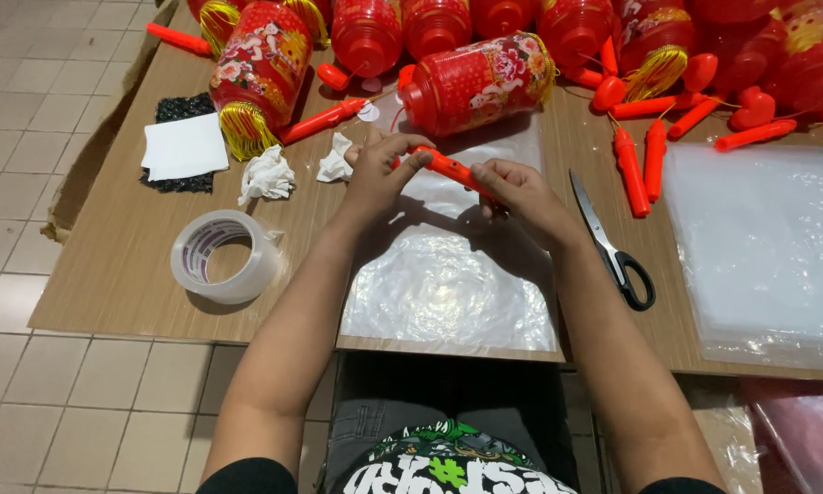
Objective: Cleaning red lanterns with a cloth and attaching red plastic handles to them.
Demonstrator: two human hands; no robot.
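Orange plastic handle at centre of the surface, left hand and right hand both closed around its ends, clear plastic bag flat beneath, nothing visible inside, red lantern at 12 o'clock, tape roll at 9, scissors at 3.

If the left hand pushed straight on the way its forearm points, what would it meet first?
Most likely the red lantern lying on its side just beyond the left hand, which grips the orange stick; depth is uncertain from this view.
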